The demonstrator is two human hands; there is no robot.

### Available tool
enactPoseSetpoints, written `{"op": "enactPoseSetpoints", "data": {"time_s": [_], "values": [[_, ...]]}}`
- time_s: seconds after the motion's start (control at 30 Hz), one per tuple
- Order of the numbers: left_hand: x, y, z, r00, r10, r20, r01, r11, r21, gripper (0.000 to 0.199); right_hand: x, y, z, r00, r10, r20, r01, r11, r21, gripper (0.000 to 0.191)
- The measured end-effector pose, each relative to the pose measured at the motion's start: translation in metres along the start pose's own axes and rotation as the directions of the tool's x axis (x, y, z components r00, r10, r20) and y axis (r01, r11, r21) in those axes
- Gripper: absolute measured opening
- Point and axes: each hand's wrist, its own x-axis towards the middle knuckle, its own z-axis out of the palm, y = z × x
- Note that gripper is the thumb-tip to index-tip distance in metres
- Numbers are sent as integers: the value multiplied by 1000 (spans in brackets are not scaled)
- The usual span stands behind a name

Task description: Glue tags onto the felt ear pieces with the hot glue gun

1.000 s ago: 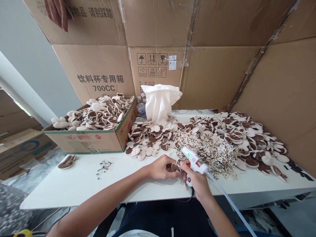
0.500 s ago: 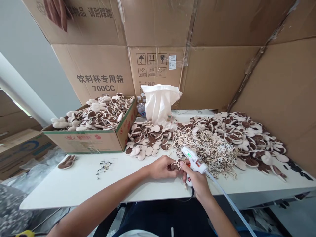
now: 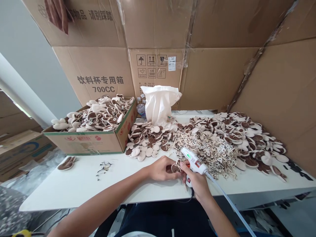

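My left hand (image 3: 163,168) is closed round a small brown felt piece (image 3: 174,168) near the table's front edge. A cream string bow (image 3: 177,165) lies on that piece, and the fingertips of my right hand (image 3: 196,179) pinch at it. My right hand also holds a white glue gun (image 3: 194,161), its body tilted up to the left and a long glue stick trailing from its back. Behind the gun is a heap of cream string bows (image 3: 209,149). Brown and white felt pieces (image 3: 148,140) lie beyond my left hand.
A carton (image 3: 86,141) full of felt pieces stands at the left. A bigger felt pile (image 3: 249,141) spreads at the right. White tissue (image 3: 160,103) rises at the back. One felt piece (image 3: 67,163) and dark scraps (image 3: 104,167) lie on the left of the table (image 3: 81,187).
Both hands keep nearly the same place and hold. The felt piece and its bow look slightly turned between the fingers.
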Motion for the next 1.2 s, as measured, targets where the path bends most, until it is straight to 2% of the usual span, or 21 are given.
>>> {"op": "enactPoseSetpoints", "data": {"time_s": [0.13,0.3,0.43,0.8,1.2], "values": [[0,3,-2,999,10,31,-10,1000,-20,26,0,1,1,1000,-5,-6,5,1000,10,42],[0,5,-2,1000,-1,-4,0,1000,-20,27,1,6,3,998,-8,-60,8,1000,9,46],[1,7,-1,1000,21,21,-20,999,-51,29,2,8,2,997,15,-76,-15,1000,-4,49],[3,8,0,998,58,33,-53,992,-115,29,1,5,-2,999,38,-39,-38,999,-14,48],[1,4,-1,999,19,36,-18,999,-31,24,0,3,-1,1000,0,-5,1,1000,18,43]]}}
